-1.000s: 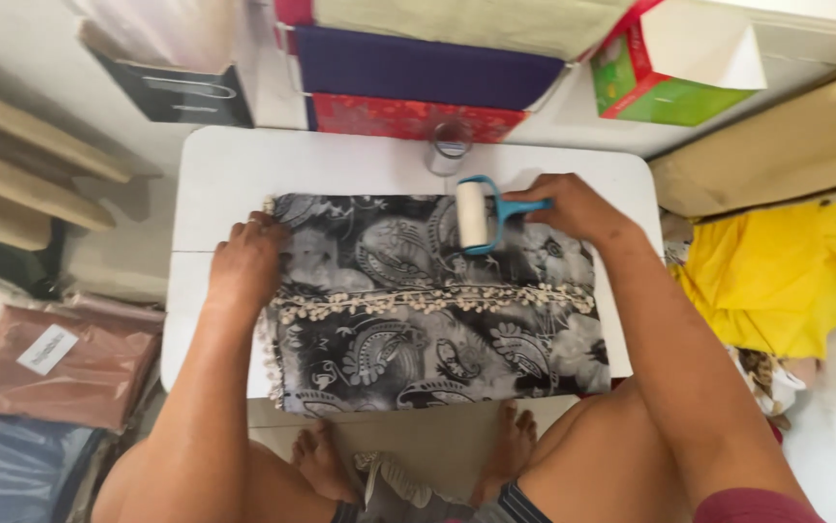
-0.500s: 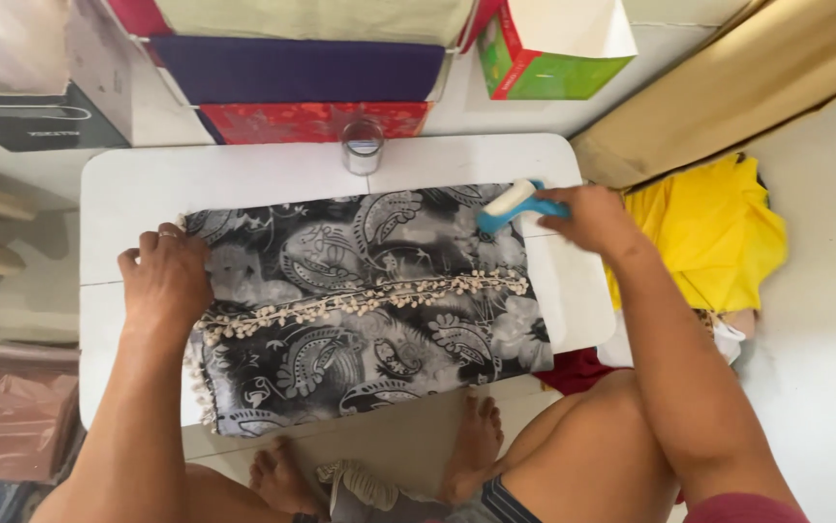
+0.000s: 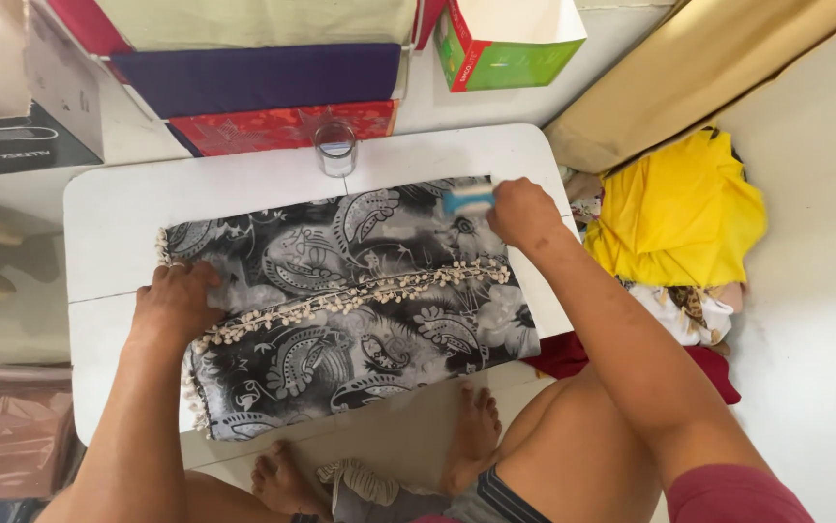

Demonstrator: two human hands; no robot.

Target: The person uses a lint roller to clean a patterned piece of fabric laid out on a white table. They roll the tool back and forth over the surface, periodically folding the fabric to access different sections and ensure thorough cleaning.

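A black and grey paisley cloth (image 3: 360,291) with a row of small white pom-poms lies folded across a low white table (image 3: 118,208). My left hand (image 3: 176,300) presses flat on the cloth's left part. My right hand (image 3: 524,213) grips a lint roller with a blue handle (image 3: 466,200) at the cloth's top right corner; the roller head is blurred and mostly hidden.
A small glass jar (image 3: 336,147) stands at the table's back edge. Purple and red boxes (image 3: 263,77) and a green box (image 3: 505,48) are stacked behind. A yellow cloth heap (image 3: 679,208) lies on the floor at the right. My bare feet (image 3: 471,436) are under the table.
My right hand has drawn the lint roller across the cloth's top edge toward the right corner. The left hand has stayed pressed on the cloth.
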